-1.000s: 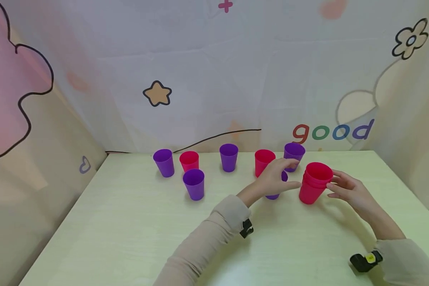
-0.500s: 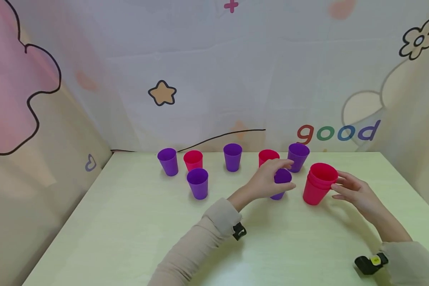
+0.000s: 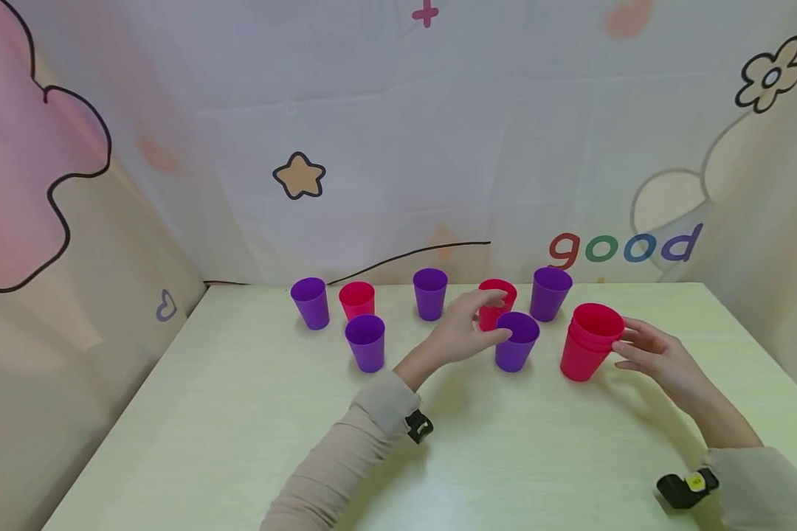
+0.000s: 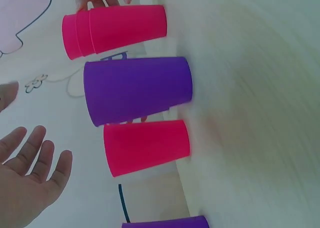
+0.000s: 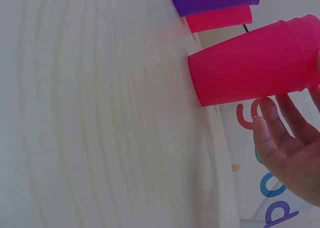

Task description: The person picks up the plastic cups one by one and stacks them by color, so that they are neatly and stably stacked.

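The left hand [image 3: 461, 332] is hovering with its grip open, the fingers spread and relaxed, and it is holding nothing. It is reaching toward a single red cup [image 3: 495, 302] that is standing upright in the back row, just behind the nearest purple cup [image 3: 516, 341]. In the left wrist view the fingers [image 4: 30, 173] are apart from the red cup [image 4: 147, 147], not touching it.

The right hand [image 3: 651, 354] is also keeping an open grip, with straight fingers resting at the side of a stack of red cups [image 3: 590, 341]. In the right wrist view the fingertips [image 5: 265, 138] are lying just beside the stack [image 5: 250, 60]; I cannot tell if they are touching it. The stack is standing upright on the desk [image 3: 239, 442], to the right of the nearest purple cup.

Further out, 5 more cups are standing upright near the far edge of the desk: a purple cup [image 3: 550, 293] at the right, a purple cup [image 3: 430, 293] in the middle, a red cup [image 3: 357, 300], a purple cup [image 3: 365, 342] in front of it, and a purple cup [image 3: 310, 302] at the far left. Behind them a printed cloth [image 3: 372, 110] is hanging.
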A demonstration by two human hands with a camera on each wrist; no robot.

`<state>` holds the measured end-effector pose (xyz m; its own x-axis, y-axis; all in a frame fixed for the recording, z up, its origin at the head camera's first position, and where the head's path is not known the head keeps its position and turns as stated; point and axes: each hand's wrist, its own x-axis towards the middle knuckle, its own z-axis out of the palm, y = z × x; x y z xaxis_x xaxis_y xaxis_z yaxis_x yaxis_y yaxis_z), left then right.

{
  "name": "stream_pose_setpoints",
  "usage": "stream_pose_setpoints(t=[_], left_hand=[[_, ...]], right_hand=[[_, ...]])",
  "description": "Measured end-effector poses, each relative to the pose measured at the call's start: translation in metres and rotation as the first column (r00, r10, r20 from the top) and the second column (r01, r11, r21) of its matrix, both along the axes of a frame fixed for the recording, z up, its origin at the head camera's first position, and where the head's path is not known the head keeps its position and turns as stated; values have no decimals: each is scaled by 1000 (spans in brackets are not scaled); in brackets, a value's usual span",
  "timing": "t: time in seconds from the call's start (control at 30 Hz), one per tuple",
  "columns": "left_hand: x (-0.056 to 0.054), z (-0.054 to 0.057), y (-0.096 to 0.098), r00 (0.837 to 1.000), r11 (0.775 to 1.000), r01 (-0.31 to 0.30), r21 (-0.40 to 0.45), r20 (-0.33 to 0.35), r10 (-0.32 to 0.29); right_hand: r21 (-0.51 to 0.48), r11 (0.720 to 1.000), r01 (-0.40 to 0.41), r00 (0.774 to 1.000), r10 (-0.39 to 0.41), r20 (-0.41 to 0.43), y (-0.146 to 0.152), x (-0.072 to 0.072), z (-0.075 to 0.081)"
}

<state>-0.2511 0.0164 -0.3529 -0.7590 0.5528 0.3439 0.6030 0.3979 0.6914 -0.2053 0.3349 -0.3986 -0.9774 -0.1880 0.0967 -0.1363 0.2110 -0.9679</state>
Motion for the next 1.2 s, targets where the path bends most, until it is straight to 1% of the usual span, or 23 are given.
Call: stream_pose_setpoints(t=[0.1,0.17,0.27,0.43,0.5,0.67,0.73,0.93,1.2], left_hand=[[-5,-2,-4,1000,1000,1,14,-17,-1],[-9,-5,-6,1000,999,-9,31,-23,9],[-14,-9,-9,999,998,-43,53,-22,44],[-23,-18,-11,996,994,-91,61,-15,92],[-27,-20,-9,993,992,-115,54,-12,115],[-38,-23,-6,985,984,-171,43,17,171],[-42,-23,-4,983,982,-183,40,31,182],[-50,-25,2,977,978,-210,9,33,210],[-58,-28,10,968,974,-225,-16,110,226]], right_hand=[[19,1000,0,1000,0,-10,1,0,0],[30,1000,2,1000,-2,-17,2,0,1],[32,1000,2,1000,-1,-12,2,0,1],[21,1000,-2,1000,2,-9,1,0,1],[15,1000,0,1000,0,-8,1,0,1],[-11,1000,4,1000,-4,1,0,0,1],[-26,1000,1,1000,-1,2,-1,0,1],[-72,997,-11,1000,11,-3,-2,2,1],[24,1000,16,1000,-16,-23,-2,3,1]])
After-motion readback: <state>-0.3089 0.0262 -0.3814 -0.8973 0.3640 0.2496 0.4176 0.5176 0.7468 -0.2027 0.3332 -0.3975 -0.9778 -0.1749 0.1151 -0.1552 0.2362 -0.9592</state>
